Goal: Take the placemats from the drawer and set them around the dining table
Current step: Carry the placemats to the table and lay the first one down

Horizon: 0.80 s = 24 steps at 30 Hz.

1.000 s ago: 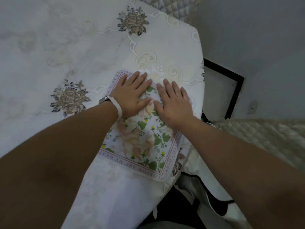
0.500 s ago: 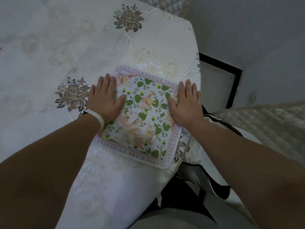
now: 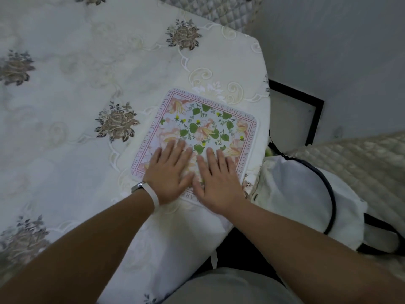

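Note:
A square floral placemat [image 3: 203, 126] with a pink lettered border lies flat near the right end of the dining table [image 3: 87, 84], which is covered by a white embroidered cloth. My left hand [image 3: 169, 172], with a white band on the wrist, rests palm down on the mat's near left part. My right hand [image 3: 215, 178] lies flat beside it on the near right part. Both hands have their fingers spread and grip nothing. The mat's near edge is hidden under my hands.
A white bag with dark trim [image 3: 306, 194] sits on a quilted chair seat [image 3: 361, 167] just right of the table's end. Another quilted chair back [image 3: 219, 12] stands at the far side. A grey wall [image 3: 339, 51] runs close on the right.
My hands were flat together at the mat's far part, then spread to its left and right sides. Now they lie side by side on its near part.

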Tool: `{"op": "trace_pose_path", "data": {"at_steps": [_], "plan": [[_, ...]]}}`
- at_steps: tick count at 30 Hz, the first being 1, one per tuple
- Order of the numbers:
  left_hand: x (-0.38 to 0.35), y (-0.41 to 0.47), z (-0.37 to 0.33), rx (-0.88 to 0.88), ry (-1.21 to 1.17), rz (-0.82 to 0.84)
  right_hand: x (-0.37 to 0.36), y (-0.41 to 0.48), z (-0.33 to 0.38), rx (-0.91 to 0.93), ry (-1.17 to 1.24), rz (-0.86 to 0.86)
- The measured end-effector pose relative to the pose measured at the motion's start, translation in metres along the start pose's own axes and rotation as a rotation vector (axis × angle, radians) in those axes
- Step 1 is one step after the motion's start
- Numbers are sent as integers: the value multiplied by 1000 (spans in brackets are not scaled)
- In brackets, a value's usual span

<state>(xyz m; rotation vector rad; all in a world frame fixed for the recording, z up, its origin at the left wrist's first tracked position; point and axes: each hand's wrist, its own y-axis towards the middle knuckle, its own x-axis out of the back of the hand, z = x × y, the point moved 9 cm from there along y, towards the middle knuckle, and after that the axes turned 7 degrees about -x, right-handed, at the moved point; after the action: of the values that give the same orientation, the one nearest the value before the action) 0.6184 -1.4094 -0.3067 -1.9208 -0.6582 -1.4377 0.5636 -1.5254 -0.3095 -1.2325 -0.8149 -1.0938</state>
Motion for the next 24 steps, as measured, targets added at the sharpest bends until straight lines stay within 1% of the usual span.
{"op": "trace_pose_path", "data": {"at_steps": [2, 4, 8, 13, 16, 19, 22, 24], "plan": [[-7, -12, -13, -28, 6, 0, -5, -8, 12, 51, -22, -17], [-13, -24, -19, -14, 1, 0, -10, -15, 15, 88, -36, -16], [-19, -43, -17, -17, -10, 9, -13, -31, 2, 119, -76, -11], [-14, -70, 13, 184, -52, -28, -11, -48, -30, 28, -80, 6], [-14, -90, 30, 301, -109, -7, -10, -57, -53, -14, -53, 62], [-9, -104, 42, 370, -142, 21, -3, -65, -70, -31, -54, 113], [5, -114, 40, 424, -287, 3, 8, -71, -81, -30, -88, 138], [16, -125, 31, 482, -403, -49, 19, -77, -83, -18, -74, 120]]}}
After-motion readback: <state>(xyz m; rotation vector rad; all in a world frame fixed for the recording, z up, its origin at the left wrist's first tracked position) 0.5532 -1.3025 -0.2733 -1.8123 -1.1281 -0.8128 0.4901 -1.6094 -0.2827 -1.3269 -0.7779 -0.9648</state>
